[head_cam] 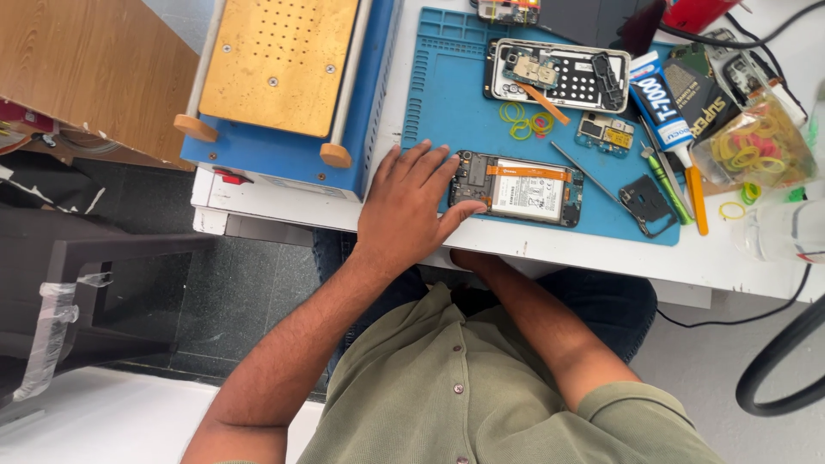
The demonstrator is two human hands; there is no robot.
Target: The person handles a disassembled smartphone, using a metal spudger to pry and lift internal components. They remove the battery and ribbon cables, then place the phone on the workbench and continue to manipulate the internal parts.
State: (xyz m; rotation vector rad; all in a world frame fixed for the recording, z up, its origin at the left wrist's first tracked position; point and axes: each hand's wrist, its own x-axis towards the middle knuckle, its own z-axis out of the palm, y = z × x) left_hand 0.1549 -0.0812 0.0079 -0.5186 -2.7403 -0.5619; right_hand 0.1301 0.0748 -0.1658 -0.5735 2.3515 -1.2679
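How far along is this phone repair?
Done: the phone lies opened on the blue mat, battery exposed, with a back frame, a small board and a dark cover set aside. In hand: the left hand steadies the phone; the right hand is hidden under the table. Left: everything loose remains unassembled.

Our right hand is hidden under the bench (601, 258) edge, below the opened phone (516, 187); only the forearm shows. Above the phone, a second circuit board (509, 10) is cut off by the top edge. Labels too small to tell.
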